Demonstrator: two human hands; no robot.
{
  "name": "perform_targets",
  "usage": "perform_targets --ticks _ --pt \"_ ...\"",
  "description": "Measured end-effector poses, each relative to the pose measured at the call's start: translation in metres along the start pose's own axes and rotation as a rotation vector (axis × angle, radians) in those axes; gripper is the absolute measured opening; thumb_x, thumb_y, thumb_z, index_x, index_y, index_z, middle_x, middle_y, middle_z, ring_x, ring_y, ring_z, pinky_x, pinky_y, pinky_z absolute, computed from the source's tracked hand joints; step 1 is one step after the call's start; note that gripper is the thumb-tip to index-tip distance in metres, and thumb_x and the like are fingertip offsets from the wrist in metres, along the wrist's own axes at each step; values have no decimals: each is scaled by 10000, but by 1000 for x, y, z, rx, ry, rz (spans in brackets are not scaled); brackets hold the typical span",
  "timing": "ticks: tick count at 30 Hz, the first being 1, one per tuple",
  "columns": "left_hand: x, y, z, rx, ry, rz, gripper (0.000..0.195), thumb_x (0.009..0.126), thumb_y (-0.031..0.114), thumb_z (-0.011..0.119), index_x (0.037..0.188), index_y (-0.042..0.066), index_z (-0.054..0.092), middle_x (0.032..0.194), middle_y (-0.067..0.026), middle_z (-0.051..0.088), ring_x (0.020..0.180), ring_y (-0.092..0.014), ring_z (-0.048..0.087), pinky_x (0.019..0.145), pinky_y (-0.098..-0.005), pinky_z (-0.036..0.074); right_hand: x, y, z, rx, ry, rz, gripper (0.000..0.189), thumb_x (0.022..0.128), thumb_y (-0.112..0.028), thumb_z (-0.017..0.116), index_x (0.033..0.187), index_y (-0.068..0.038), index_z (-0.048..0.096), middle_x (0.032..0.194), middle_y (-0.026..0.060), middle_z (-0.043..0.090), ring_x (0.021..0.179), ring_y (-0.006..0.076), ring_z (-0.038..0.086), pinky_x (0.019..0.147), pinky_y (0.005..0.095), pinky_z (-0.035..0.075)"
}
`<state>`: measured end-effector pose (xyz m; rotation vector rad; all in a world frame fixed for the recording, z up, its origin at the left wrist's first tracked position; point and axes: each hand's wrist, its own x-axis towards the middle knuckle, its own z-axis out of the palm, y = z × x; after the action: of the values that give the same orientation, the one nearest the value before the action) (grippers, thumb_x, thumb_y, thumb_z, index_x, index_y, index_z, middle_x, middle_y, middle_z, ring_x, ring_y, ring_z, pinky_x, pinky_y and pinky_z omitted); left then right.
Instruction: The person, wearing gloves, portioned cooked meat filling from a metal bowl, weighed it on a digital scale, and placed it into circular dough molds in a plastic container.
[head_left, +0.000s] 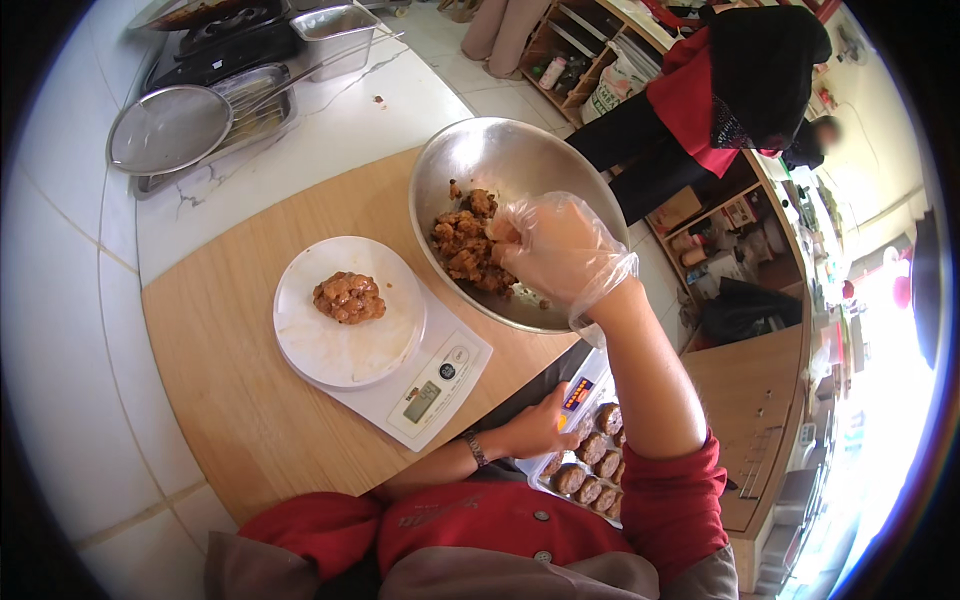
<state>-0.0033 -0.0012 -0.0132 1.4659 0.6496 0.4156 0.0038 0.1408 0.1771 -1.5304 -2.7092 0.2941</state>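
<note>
My right hand (551, 244), in a clear plastic glove, reaches into a steel mixing bowl (480, 139). Its fingers are curled into a lumpy brown meat mixture (465, 244), and the fingertips are partly hidden. Low in front of my body, my bare left hand (544, 427) grips the edge of a clear plastic container (534, 469), which holds several round brown patties (592, 448). A lump of the same-looking mixture (349, 298) rests on the white round plate of a Tanita digital kitchen scale (442, 397), left of the bowl. The scale's display is lit with digits.
Bowl and scale stand on a wooden board (225, 360) over a white marbled counter (225, 202). At the far left are a round mesh strainer (171, 129), a rectangular metal tray (281, 112) and a deep steel pan (337, 64). Beyond the bowl, a person (690, 97) stands by open shelves (739, 247).
</note>
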Motion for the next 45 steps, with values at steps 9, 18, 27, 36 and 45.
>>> perform_targets --ticks 9,18,27,36,45 --pt "-3 1 -1 -13 34 39 938 778 274 668 1395 -83 59 1395 -327 265 1263 -394 381 1034 -382 326 7 -18 19 75 -3 -253 164 724 -78 548 816 -25 672 750 199 630 753 354 626 703 404 506" --pt "-4 0 0 -12 70 86 877 781 274 672 1360 -83 118 1292 -348 381 1194 -425 444 977 -403 384 3 -5 -2 287 88 16 210 681 -175 688 824 -22 664 746 135 649 693 238 636 687 327 494" --pt "-1 -2 2 15 54 48 929 787 309 662 1379 -106 78 1328 -353 349 1233 -416 411 1016 -394 345 1 25 -7 575 8 67 235 725 -116 635 940 -35 684 830 155 660 770 254 637 736 335 483" --pt "1 -2 5 26 15 31 983 779 375 656 1384 -126 65 1364 -348 308 1216 -427 426 1017 -379 348 -3 24 -15 526 76 91 251 758 -145 615 969 -18 668 888 153 653 807 232 635 738 325 482" --pt "0 -7 3 30 39 36 976 792 390 643 1383 -131 67 1373 -347 296 1226 -422 418 1030 -377 330 -15 -50 -37 635 148 -168 239 731 -33 710 967 -25 676 855 55 674 775 120 634 711 262 501"
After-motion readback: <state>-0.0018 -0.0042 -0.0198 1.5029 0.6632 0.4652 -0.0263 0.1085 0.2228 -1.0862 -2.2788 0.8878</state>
